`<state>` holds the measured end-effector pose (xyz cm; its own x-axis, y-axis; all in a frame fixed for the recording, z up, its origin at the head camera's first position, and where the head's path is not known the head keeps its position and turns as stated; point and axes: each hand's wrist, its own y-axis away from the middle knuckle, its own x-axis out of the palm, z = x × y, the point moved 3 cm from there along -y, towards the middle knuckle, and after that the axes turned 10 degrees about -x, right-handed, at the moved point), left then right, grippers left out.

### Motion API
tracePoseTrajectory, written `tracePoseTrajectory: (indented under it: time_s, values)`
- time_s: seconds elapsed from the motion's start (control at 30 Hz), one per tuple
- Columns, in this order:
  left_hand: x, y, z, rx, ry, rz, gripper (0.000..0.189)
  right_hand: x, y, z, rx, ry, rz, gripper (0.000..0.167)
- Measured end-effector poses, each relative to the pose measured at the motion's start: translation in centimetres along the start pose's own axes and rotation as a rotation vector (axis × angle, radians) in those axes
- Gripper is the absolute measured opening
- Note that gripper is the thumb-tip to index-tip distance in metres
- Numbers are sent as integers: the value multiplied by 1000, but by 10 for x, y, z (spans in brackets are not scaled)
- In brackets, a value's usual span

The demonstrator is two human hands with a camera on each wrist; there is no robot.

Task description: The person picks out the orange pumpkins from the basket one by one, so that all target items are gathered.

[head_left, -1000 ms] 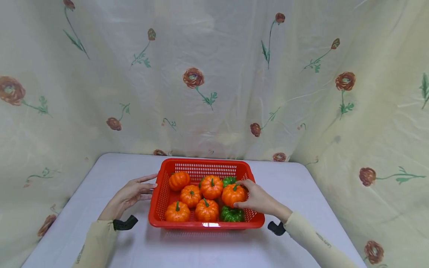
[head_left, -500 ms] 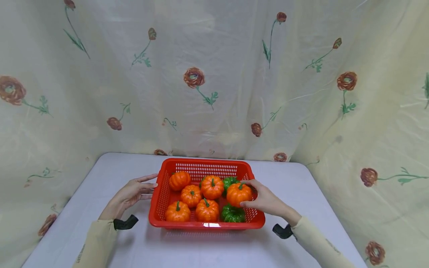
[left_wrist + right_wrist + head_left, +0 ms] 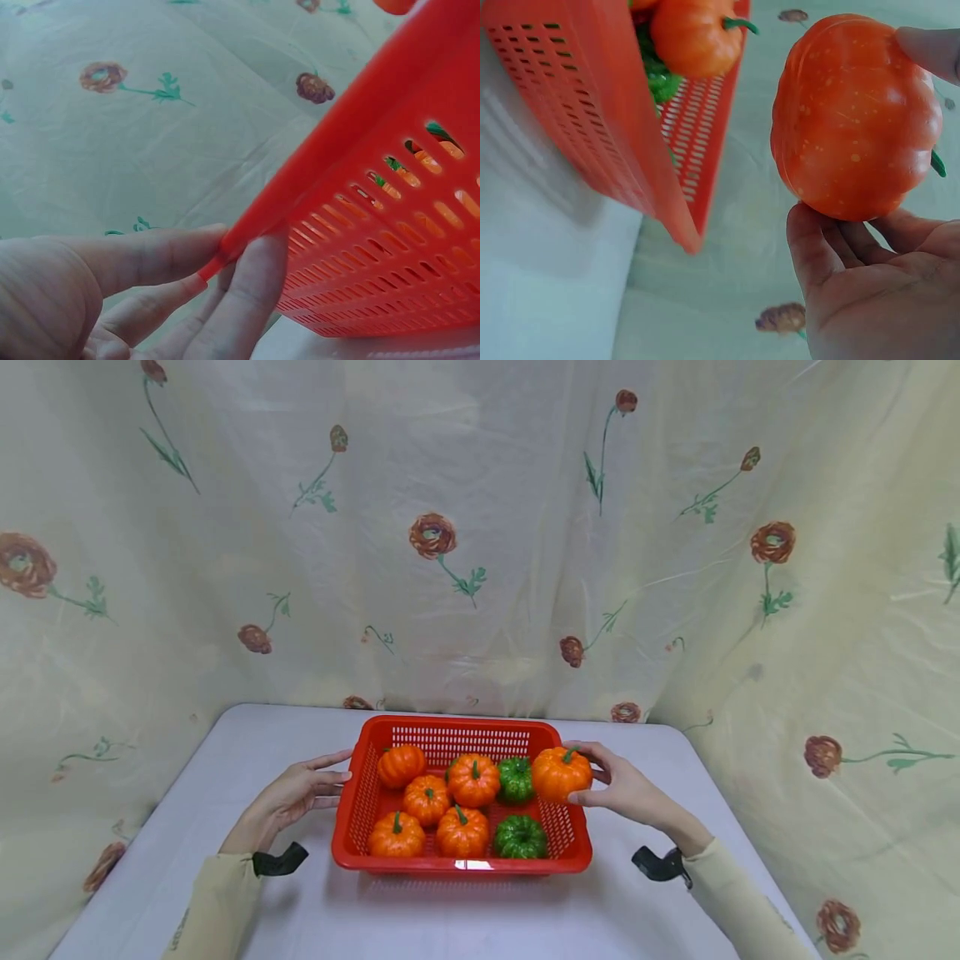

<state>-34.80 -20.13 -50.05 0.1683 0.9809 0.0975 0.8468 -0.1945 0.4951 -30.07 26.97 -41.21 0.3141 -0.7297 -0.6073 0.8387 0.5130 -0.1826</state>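
Note:
A red perforated plastic basket (image 3: 405, 863) holds several small orange pumpkins (image 3: 462, 832) and green ones (image 3: 521, 837). At its left end my left hand (image 3: 291, 795) pinches the rim (image 3: 337, 135), fingers and thumb meeting on it in the left wrist view. My right hand (image 3: 630, 789) grips an orange pumpkin (image 3: 561, 775) with a green stem, raised over the basket's right edge. In the right wrist view this pumpkin (image 3: 855, 120) sits between the thumb and fingers, apart from the basket. Another green pumpkin is mostly hidden behind an orange one.
The basket stands on a white-covered table (image 3: 480, 914). A flower-printed curtain (image 3: 510, 568) rises behind the table and along both sides. Each wrist bears a black strap piece, such as the left strap (image 3: 281, 860).
My right hand has lifted the orange pumpkin up and to the right, from among the others to over the right rim. The green pumpkins there now show fully. My left hand has stayed put.

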Motion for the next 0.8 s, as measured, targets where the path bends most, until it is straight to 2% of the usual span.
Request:
tracePoseTrajectory:
  time_s: [0.27,0.43,0.6,0.8]
  values:
    - [-2,1,1,7,-12,-2,58,-28,6,0,14,17,-59,70]
    - [-1,-1,1,7,-9,-17,56,-41,8,-8,40,38,-96,73]
    - [0,-1,3,3,-12,-18,58,-54,10,-26,108,9,-126,77]
    - [-2,-1,3,18,-12,8,57,-65,7,-60,200,16,-156,80]
